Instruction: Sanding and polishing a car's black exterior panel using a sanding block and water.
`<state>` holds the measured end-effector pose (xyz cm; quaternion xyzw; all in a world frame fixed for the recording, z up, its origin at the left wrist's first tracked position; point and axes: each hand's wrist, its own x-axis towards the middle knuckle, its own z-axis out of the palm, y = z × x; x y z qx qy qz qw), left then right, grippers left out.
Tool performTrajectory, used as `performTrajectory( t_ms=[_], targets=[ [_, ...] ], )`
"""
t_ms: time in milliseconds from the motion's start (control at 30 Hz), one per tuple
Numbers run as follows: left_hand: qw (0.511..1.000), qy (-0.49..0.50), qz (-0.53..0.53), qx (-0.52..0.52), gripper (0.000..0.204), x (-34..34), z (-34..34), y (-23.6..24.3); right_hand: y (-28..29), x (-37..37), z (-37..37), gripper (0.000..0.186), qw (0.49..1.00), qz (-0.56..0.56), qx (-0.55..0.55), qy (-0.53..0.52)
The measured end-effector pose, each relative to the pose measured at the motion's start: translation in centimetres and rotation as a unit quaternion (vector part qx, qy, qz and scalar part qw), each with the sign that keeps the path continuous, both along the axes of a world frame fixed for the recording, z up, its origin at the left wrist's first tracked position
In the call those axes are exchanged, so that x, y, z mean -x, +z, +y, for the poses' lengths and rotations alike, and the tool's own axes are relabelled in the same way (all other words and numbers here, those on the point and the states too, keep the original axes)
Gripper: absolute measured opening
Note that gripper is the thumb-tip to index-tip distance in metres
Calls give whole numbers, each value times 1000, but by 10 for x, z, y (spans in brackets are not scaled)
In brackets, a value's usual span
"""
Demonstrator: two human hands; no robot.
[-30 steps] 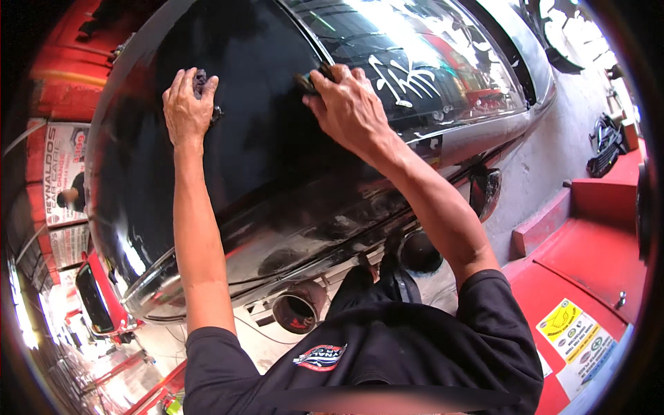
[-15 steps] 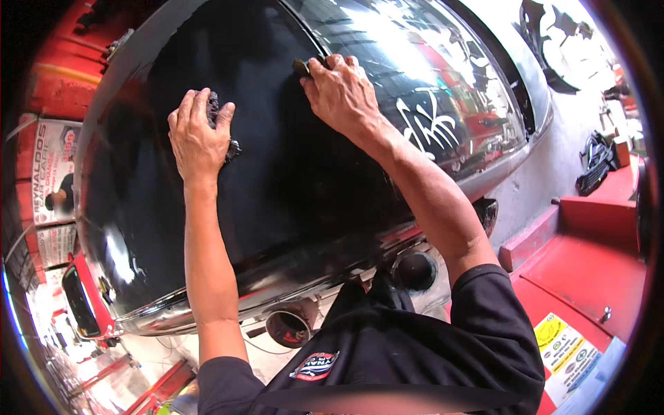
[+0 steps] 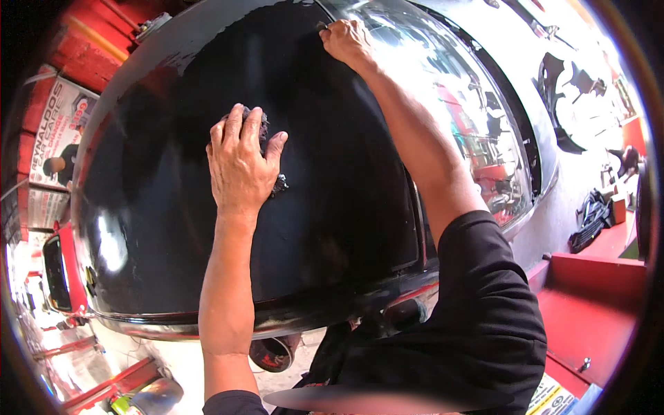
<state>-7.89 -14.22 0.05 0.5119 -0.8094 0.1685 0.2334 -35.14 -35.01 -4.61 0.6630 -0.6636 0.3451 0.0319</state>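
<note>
My left hand (image 3: 242,162) presses down on a dark, crumpled cloth (image 3: 279,185) against a black car body panel (image 3: 332,207). Bits of the cloth show beside the thumb and between the fingers; the palm covers the rest. Farther off and to the right, my right hand (image 3: 348,43) is closed round a small dark pad (image 3: 322,26) at the seam between panel and car window (image 3: 477,131). Most of that pad is hidden by the fingers. An uneven boundary near the panel's far left divides deep black from a greyer, hazier surface.
Below the car's near edge is a wide round pipe (image 3: 273,354). A red metal structure (image 3: 588,290) stands at right, with a black bundle (image 3: 593,220) above it. A printed banner (image 3: 61,131) hangs at left, above a red vehicle (image 3: 63,270).
My right hand has slid farther away along the seam with the pad. My left hand and the cloth have shifted right and slightly nearer across the panel. The whole view has shifted.
</note>
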Motion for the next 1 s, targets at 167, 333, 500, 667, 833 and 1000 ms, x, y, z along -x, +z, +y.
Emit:
performTrajectory(
  t_ms=[167, 333, 500, 667, 833, 1000],
  targets=[
    [1000, -11, 13, -7, 48, 3, -8, 2, -11, 8, 40, 39, 999, 34, 2, -5],
    [1000, 4, 21, -11, 42, -11, -8, 2, 5, -15, 206, 28, 998, 51, -16, 22],
    [1000, 16, 7, 4, 39, 0, -10, 0, 0, -9, 165, 28, 999, 38, -14, 11],
    [1000, 21, 3, 5, 41, -4, -1, 4, -9, -14, 18, 34, 992, 85, 90, 1],
    [999, 34, -6, -24, 42, -3, 0, -4, -5, -10, -92, 41, 998, 60, -14, -8],
    [998, -34, 34, 28, 39, 28, -20, 3, -26, 76, -92, 37, 996, 82, 17, -26]
  ],
)
